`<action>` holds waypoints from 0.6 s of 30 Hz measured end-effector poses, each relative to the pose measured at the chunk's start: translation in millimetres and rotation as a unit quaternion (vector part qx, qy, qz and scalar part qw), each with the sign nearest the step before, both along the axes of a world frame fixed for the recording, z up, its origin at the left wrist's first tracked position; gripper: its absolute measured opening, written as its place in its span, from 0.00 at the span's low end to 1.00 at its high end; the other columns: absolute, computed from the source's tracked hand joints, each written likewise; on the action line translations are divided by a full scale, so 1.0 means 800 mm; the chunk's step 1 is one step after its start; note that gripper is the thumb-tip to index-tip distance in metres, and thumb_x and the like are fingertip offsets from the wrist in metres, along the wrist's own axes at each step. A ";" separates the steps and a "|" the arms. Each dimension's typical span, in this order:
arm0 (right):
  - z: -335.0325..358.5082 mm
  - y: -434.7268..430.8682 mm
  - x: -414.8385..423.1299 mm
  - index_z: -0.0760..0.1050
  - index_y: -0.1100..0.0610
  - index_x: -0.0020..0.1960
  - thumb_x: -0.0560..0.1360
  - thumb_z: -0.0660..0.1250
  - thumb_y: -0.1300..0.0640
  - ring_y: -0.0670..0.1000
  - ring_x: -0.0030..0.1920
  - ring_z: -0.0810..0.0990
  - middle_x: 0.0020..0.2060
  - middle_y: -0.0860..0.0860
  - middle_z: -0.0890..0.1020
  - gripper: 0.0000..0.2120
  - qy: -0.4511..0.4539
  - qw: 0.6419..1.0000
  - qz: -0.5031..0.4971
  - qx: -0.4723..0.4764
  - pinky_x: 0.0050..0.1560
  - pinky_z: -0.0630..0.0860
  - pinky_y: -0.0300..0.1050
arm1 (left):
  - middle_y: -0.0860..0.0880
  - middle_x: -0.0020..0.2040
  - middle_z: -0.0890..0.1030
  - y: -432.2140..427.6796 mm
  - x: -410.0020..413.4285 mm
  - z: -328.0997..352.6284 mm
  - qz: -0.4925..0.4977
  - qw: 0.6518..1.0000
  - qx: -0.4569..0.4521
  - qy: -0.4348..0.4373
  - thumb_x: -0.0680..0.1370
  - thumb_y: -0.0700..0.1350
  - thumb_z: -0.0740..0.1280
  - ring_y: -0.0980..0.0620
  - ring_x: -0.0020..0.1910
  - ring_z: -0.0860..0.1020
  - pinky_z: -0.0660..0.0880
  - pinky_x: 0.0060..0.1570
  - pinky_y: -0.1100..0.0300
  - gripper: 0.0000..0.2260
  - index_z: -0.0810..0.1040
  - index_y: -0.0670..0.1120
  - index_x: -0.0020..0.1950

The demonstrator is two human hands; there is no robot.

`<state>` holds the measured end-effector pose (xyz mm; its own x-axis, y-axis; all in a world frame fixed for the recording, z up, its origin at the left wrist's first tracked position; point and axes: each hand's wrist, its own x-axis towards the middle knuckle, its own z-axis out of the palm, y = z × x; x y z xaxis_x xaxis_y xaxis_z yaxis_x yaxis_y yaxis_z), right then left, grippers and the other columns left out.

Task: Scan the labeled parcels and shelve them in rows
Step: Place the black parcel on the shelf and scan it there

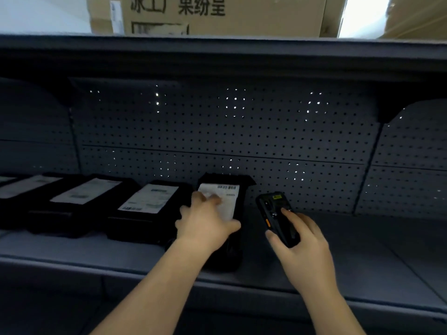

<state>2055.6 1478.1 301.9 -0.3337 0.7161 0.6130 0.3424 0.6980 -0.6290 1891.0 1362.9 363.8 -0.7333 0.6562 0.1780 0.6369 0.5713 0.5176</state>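
1 parcel [232,196] lies under the flat, spread left hand [205,226]; right hand [305,246] grips scanner [274,210] just beside it

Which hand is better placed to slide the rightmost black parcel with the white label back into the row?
Left. The left hand rests on the rightmost black parcel with the white label; the right hand is occupied, gripping the black handheld scanner.

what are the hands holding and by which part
The right hand grips the handheld scanner around its lower body. The left hand holds nothing: it rests on the label of the rightmost parcel.
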 end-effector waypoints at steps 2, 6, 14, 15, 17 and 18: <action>0.000 0.006 -0.003 0.74 0.40 0.67 0.70 0.72 0.42 0.47 0.60 0.75 0.62 0.43 0.75 0.26 -0.001 1.000 -0.004 0.003 0.53 0.78 0.49 | 0.48 0.70 0.61 0.019 -0.008 0.003 0.006 0.996 -0.087 -0.021 0.69 0.61 0.70 0.40 0.64 0.65 0.71 0.61 0.42 0.34 0.66 0.55 0.73; -0.003 0.016 -0.002 0.74 0.39 0.67 0.69 0.72 0.41 0.44 0.60 0.73 0.62 0.41 0.74 0.26 -0.005 1.000 0.011 -0.005 0.56 0.77 0.49 | 0.47 0.72 0.58 0.052 -0.014 0.007 0.024 0.983 -0.176 -0.045 0.69 0.62 0.69 0.37 0.67 0.63 0.70 0.61 0.39 0.37 0.63 0.54 0.75; 0.004 0.044 0.001 0.74 0.38 0.66 0.67 0.72 0.40 0.45 0.61 0.74 0.62 0.40 0.74 0.27 0.001 0.999 0.035 -0.013 0.58 0.76 0.48 | 0.48 0.72 0.59 0.086 -0.034 -0.001 0.044 0.983 -0.175 -0.032 0.69 0.64 0.68 0.37 0.67 0.64 0.70 0.62 0.40 0.37 0.65 0.53 0.75; 0.005 0.047 0.001 0.74 0.38 0.66 0.67 0.72 0.40 0.44 0.62 0.73 0.62 0.41 0.74 0.27 0.001 0.999 0.039 -0.015 0.59 0.76 0.48 | 0.48 0.73 0.59 0.089 -0.036 -0.002 0.043 0.983 -0.175 -0.027 0.70 0.65 0.68 0.37 0.67 0.64 0.71 0.62 0.41 0.36 0.65 0.53 0.75; 0.005 0.052 0.002 0.74 0.39 0.66 0.68 0.72 0.40 0.44 0.61 0.73 0.62 0.40 0.74 0.27 0.003 0.999 0.047 -0.016 0.59 0.75 0.47 | 0.48 0.74 0.59 0.093 -0.042 -0.004 0.042 0.984 -0.172 -0.016 0.70 0.65 0.67 0.37 0.67 0.64 0.71 0.62 0.42 0.37 0.65 0.53 0.75; 0.004 0.053 0.002 0.74 0.39 0.66 0.68 0.72 0.41 0.44 0.61 0.73 0.61 0.40 0.75 0.27 0.002 0.999 0.051 -0.017 0.58 0.75 0.46 | 0.48 0.74 0.59 0.095 -0.044 -0.006 0.042 0.985 -0.168 -0.013 0.70 0.65 0.67 0.38 0.67 0.64 0.71 0.63 0.42 0.37 0.65 0.53 0.75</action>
